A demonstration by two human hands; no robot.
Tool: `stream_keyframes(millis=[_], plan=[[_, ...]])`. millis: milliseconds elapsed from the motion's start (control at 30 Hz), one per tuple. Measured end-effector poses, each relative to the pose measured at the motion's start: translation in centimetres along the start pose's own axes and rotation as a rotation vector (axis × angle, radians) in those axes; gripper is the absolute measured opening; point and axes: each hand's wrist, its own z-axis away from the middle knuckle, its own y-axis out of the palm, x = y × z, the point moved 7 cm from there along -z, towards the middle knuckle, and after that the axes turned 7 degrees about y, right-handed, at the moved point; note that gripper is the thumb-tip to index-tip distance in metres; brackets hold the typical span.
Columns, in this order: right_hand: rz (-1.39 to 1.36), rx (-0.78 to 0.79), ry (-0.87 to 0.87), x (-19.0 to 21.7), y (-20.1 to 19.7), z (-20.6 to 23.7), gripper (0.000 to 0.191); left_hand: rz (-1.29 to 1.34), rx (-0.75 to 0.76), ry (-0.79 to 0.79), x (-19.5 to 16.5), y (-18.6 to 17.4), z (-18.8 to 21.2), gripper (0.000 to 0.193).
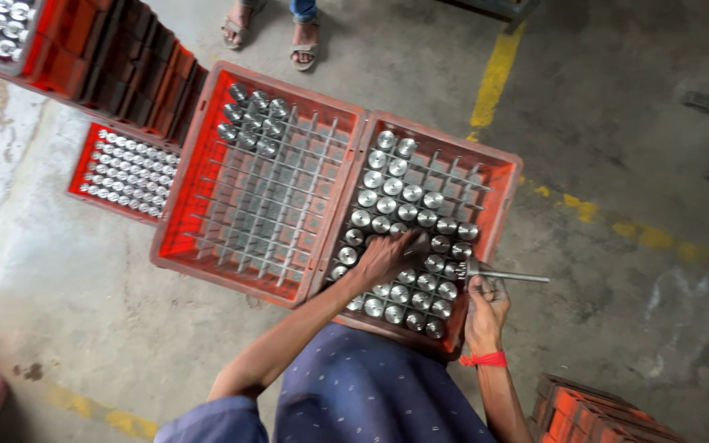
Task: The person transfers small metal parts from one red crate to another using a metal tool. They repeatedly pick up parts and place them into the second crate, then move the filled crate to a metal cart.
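Head view: looking down on two red crates side by side on the floor (pixel 617 328). Step in hand, by the look of it: working among the cylinders (pixel 393 187) standing in the right crate (pixel 509 176), near its front rows. Left hand (pixel 387 256) stretched forward across the body, arm nearly straight, palm down, fingers curled over the cylinders mid-crate; cannot tell whether that grip is clenched on one or only resting on top (knuckles hide the fingertips). Right hand (pixel 484 308) raised at the crate's near right edge, wrist bent back, red band (pixel 484 359) on it, grip clenched on a thin metal rod (pixel 506 276) pointing right, its toothed end just beside the cylinders. Next move calls for a straight lift clear of the wire grid and no knocking of neighbours. Left crate (pixel 198 164) mostly bare grid, a few cylinders in its far corner. Someone's sandalled feet (pixel 305 51) beyond.
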Motion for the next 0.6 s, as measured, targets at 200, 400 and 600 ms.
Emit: stream_keyframes(millis=[200,400,600], plan=[[-0.021,-0.040,-0.046,1.4,-2.7,1.3,0.029,-0.338,-0.274,0.497,-2.4,2.4,-8.3,0.074],[0.052,-0.067,0.019,-1.2,-2.1,3.4,0.022,-0.064,-0.267,0.371,-2.0,0.3,-6.9,0.052],[0.087,-0.103,0.075,-1.4,-1.1,3.0,0.028,-0.190,-0.592,0.017,6.9,-14.0,0.3,0.005]])
